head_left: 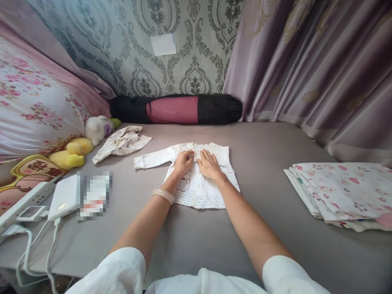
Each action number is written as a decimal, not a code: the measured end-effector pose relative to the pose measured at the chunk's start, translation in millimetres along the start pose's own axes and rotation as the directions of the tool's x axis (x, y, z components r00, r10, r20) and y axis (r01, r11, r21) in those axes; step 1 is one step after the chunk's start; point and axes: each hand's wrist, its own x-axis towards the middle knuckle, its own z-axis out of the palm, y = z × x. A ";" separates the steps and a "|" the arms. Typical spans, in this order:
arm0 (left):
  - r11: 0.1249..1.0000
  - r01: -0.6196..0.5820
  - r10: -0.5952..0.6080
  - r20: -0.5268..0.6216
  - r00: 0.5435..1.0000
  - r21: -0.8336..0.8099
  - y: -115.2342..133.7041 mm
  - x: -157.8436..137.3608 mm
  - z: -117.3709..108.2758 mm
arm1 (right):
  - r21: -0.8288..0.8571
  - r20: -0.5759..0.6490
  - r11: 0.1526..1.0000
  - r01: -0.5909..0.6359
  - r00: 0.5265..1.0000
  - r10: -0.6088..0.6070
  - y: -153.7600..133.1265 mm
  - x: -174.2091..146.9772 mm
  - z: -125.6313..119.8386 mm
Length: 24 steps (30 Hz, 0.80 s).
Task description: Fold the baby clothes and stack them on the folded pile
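A white cloth shirt (208, 194) is pressed under the flattened right hand (210, 164); its outstretched sleeve (154, 158) is spread leftward of the nearer left hand (183, 163), whose grip cannot be told.

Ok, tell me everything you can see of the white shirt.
The white shirt, small and of soft-looking cloth, lies spread on the grey surface. One sleeve stretches out to the left; the other seems folded in. A line drawing marks the upward side, with rows of faint lettering near the bottom. The left hand and right hand touch its upper part.
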 end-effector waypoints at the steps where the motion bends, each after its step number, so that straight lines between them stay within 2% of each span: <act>1: 1.000 -0.009 0.009 0.004 1.000 0.000 -0.1 -0.6 -0.5 | -0.018 -0.003 1.000 -0.019 1.000 0.019 1.5 -0.8 -0.5; 8: 0.999 0.016 -0.017 0.018 1.000 0.035 1.4 -1.3 -1.9 | -0.105 -0.095 0.972 -0.210 0.975 0.200 22.1 0.4 -9.4; 14: 0.998 0.046 -0.046 0.009 0.999 0.031 -0.6 -0.3 0.5 | -0.061 -0.183 0.949 -0.310 0.938 0.295 36.6 -0.2 -15.9; 16: 0.999 0.049 -0.049 0.005 0.999 0.023 -0.5 -0.6 0.9 | -0.021 -0.244 0.931 -0.364 0.905 0.348 42.1 0.0 -22.8; 19: 0.999 0.051 -0.051 -0.012 0.999 0.004 0.1 -1.1 1.5 | 0.081 -0.356 0.872 -0.482 0.804 0.477 53.3 1.8 -36.8; 21: 0.999 0.046 -0.046 -0.012 0.999 -0.002 0.2 -1.1 1.9 | 0.128 -0.356 0.822 -0.556 0.747 0.561 61.7 3.9 -45.0; 24: 0.999 0.034 -0.034 -0.001 0.999 0.008 -0.2 -0.4 2.2 | 0.146 -0.288 0.770 -0.621 0.718 0.634 72.6 8.8 -51.0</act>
